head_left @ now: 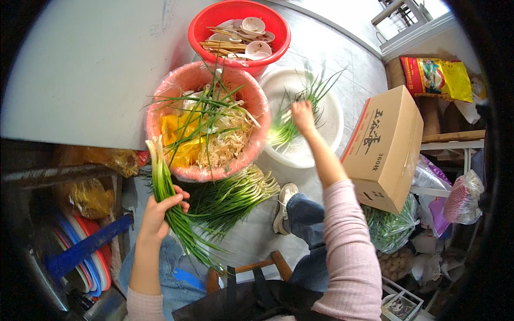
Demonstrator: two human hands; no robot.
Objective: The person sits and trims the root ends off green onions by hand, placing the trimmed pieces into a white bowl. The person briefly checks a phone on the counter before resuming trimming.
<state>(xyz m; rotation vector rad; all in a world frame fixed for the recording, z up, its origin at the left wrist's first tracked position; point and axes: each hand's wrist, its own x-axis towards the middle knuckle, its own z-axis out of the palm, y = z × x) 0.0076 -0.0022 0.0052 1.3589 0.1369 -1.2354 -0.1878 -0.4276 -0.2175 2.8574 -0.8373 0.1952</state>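
Observation:
My left hand [160,213] is closed round a bunch of green onions [170,192], white ends up and green tips hanging toward my lap. My right hand [303,116], a little blurred, is closed on some green onions [317,93] over a white plastic colander [333,134]. More green onions [284,135] lie in the colander under that hand. Between the hands stands a pink basin [257,99] lined with clear plastic; it holds pale roots and peelings [233,144], loose green stalks and a yellow plastic bag [179,134]. A heap of green onions [235,198] lies on the floor before me.
Behind the pink basin, a red basin [195,29] holds white bowls, spoons and chopsticks. On the right stand a cardboard box [388,144], a bagged heap of greens [393,227] and a shelf with packages. Coloured boards [91,257] stack at lower left. A white panel [80,69] rises far left.

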